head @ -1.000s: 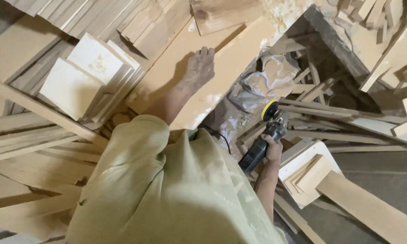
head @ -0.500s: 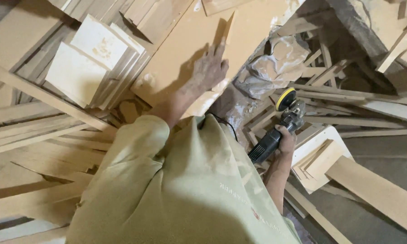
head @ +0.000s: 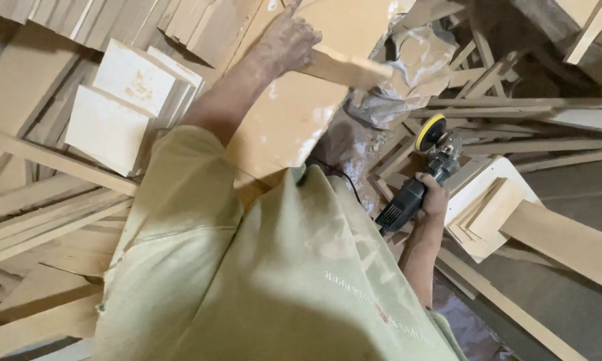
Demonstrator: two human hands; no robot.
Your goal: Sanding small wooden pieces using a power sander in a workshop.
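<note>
Seemingly, right hand (head: 433, 199) fingers wrap the sander (head: 418, 175) grip

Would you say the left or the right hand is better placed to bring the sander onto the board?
Right, probably. The right hand grips the sander, its yellow pad off the wood, while the left hand is holding a wooden strip over the board.

Person, seen from above: wearing a loose, pale olive-green short-sleeved shirt, its fabric creasing across the torso and showing a faint line of small printed lettering low on the front. Sleeve hems ending well above each hand. Left hand (head: 289, 41) and right hand (head: 433, 200) going bare, both forearms carrying pale dust.
</note>
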